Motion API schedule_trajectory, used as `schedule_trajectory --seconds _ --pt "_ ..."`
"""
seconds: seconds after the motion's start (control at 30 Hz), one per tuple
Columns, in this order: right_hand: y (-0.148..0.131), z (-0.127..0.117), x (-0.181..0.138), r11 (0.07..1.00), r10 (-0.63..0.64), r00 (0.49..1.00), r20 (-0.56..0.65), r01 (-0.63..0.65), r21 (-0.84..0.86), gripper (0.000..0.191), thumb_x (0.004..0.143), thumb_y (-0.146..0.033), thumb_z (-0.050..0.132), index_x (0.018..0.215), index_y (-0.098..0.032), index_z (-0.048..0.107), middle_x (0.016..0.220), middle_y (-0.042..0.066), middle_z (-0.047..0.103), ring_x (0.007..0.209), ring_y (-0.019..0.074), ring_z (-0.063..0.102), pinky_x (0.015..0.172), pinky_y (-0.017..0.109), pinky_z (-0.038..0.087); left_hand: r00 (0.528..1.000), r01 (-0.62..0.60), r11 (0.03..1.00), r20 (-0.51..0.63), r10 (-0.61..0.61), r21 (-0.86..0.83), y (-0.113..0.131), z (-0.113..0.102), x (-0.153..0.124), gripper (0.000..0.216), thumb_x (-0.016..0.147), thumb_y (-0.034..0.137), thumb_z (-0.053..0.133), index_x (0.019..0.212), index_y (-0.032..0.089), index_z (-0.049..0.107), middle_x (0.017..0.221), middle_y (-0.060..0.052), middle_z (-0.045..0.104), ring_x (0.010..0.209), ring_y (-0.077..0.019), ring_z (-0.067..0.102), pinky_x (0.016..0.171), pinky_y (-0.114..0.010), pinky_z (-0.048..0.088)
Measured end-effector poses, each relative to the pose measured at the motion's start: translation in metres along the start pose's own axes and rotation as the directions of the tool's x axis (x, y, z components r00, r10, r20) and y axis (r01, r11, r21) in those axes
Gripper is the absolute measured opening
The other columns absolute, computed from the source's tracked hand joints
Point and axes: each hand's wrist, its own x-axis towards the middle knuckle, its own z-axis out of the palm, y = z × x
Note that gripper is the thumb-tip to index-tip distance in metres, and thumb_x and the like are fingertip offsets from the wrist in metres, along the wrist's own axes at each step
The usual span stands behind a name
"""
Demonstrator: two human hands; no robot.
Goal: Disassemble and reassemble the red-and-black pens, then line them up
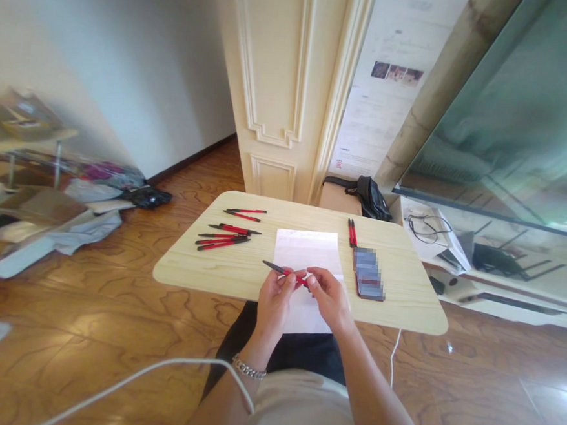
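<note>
Both my hands hold one red and black pen over the near edge of a white sheet of paper on a small light wooden table. My left hand pinches the pen near its middle, fingers closed. My right hand pinches the pen's right end, fingers closed too. The pen's dark tip points left. A metal bracelet sits on my left wrist.
Several red and black pens lie loose on the table's left part. Two more pens lie right of the paper, above a blurred dark flat object. A white cable crosses the wooden floor. Clutter lies at left, a black bag behind.
</note>
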Motion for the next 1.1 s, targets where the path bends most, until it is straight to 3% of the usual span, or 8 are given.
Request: schedule_trajectory --seconds 0.13,0.27,0.37,0.47,0.57,0.67,0.87,1.1 --pt "0.0 0.011 -0.007 0.944 0.072 0.997 -0.042 -0.055 0.325 0.024 0.077 -0.038 0.069 0.093 -0.021 0.065 0.068 -0.001 0.06 0.056 0.0108 0.049 0.055 0.025 0.04 1.0 0.016 0.999 0.022 -0.015 -0.035 0.001 0.008 -0.002 0.032 0.076 0.038 0.07 0.094 0.016 0.056 0.098 -0.01 0.072 0.101 -0.0243 0.065 0.093 -0.042 0.047" --pt "-0.006 0.015 -0.003 0.816 0.143 0.986 -0.086 -0.068 0.574 0.021 0.082 -0.042 0.062 0.085 -0.022 0.063 0.075 0.001 0.061 0.063 0.0118 0.054 0.06 0.027 0.044 0.995 0.028 0.996 0.096 -0.037 0.085 0.0 0.011 -0.007 0.033 0.076 0.037 0.07 0.099 0.014 0.065 0.103 -0.012 0.07 0.1 -0.0259 0.064 0.091 -0.041 0.048" --pt "-0.017 0.0 0.01 0.796 0.107 0.974 -0.2 0.036 0.605 0.023 0.084 -0.046 0.058 0.081 -0.024 0.06 0.087 0.002 0.063 0.077 0.0147 0.06 0.069 0.03 0.047 0.987 0.084 0.981 0.123 -0.107 0.177 -0.006 0.006 -0.009 0.037 0.071 0.035 0.074 0.102 0.015 0.067 0.108 -0.012 0.069 0.104 -0.0259 0.062 0.091 -0.038 0.048" --pt "-0.029 -0.022 0.023 0.781 0.05 0.966 -0.253 0.12 0.613 0.02 0.085 -0.048 0.056 0.085 -0.028 0.057 0.072 -0.002 0.056 0.066 0.0121 0.055 0.065 0.029 0.046 0.983 0.137 0.964 0.089 -0.161 0.227 -0.015 -0.002 -0.008 0.036 0.068 0.033 0.076 0.098 0.015 0.069 0.105 -0.013 0.07 0.097 -0.0242 0.065 0.085 -0.034 0.049" --pt "-0.036 -0.038 0.028 0.764 0.044 0.974 -0.222 0.11 0.636 0.021 0.085 -0.049 0.056 0.086 -0.029 0.056 0.057 -0.006 0.04 0.049 0.009 0.04 0.048 0.023 0.036 0.985 0.132 0.959 0.07 -0.155 0.252 -0.021 -0.008 -0.006 0.032 0.068 0.032 0.076 0.094 0.015 0.069 0.1 -0.012 0.071 0.092 -0.0227 0.066 0.083 -0.033 0.049" --pt "-0.033 -0.043 0.027 0.752 0.065 0.987 -0.144 0.046 0.658 0.039 0.084 -0.06 0.048 0.071 -0.024 0.054 0.054 -0.005 0.032 0.043 0.0084 0.029 0.04 0.022 0.025 0.988 0.113 0.955 0.07 -0.137 0.275 -0.022 -0.01 -0.004 0.03 0.069 0.032 0.075 0.093 0.015 0.069 0.096 -0.011 0.072 0.091 -0.0222 0.066 0.083 -0.033 0.049" --pt "-0.02 -0.043 0.024 0.762 0.126 0.988 -0.085 -0.042 0.647 0.043 0.082 -0.057 0.048 0.057 -0.022 0.045 0.049 -0.006 0.026 0.04 0.0087 0.02 0.038 0.022 0.015 0.992 0.09 0.947 0.052 -0.111 0.307 -0.019 -0.011 -0.003 0.028 0.07 0.033 0.074 0.091 0.016 0.069 0.092 -0.01 0.072 0.088 -0.0215 0.067 0.082 -0.033 0.05" --pt "-0.03 -0.051 0.026 0.701 0.087 0.994 -0.071 -0.011 0.713 0.046 0.083 -0.06 0.046 0.058 -0.021 0.047 0.05 -0.006 0.027 0.042 0.0082 0.022 0.04 0.022 0.016 0.993 0.081 0.948 0.059 -0.104 0.308 -0.017 -0.01 -0.003 0.027 0.07 0.034 0.074 0.09 0.016 0.069 0.088 -0.009 0.072 0.083 -0.0206 0.067 0.078 -0.032 0.05"
